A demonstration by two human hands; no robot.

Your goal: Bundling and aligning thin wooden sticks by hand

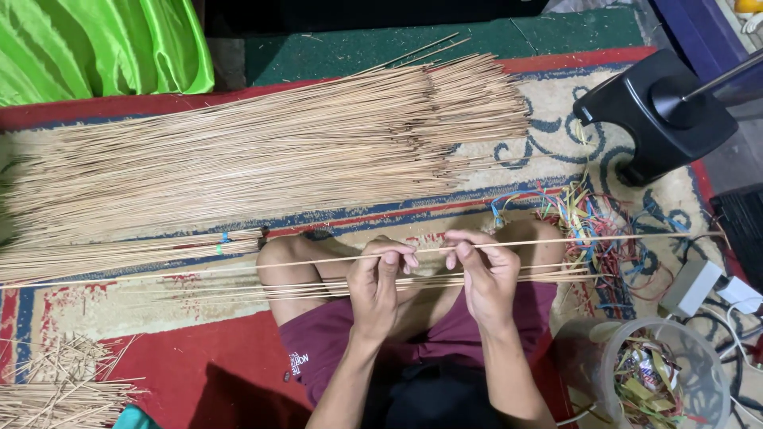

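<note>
A: Floor covering?
B: Patterned rug [159, 318], red, cream and blue.
A: What lies on it?
B: Big pile of thin sticks [262, 155] across the top. Short stick scraps [56, 389] bottom left. Tangle of coloured ties [600, 230] at right, near a black stool [656, 115] and a clear plastic tub [664, 381].

tan sticks [262, 151], red patterned rug [199, 357], maroon shorts [334, 342]

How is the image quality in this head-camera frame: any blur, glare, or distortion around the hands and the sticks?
Head view: evenly lit and mostly sharp; the left hand and right hand pinching a thin stick are in focus. The green cloth shows bright sheen. The big stick pile bows slightly, suggesting wide-angle distortion. Soft shadow falls under the legs.
</note>
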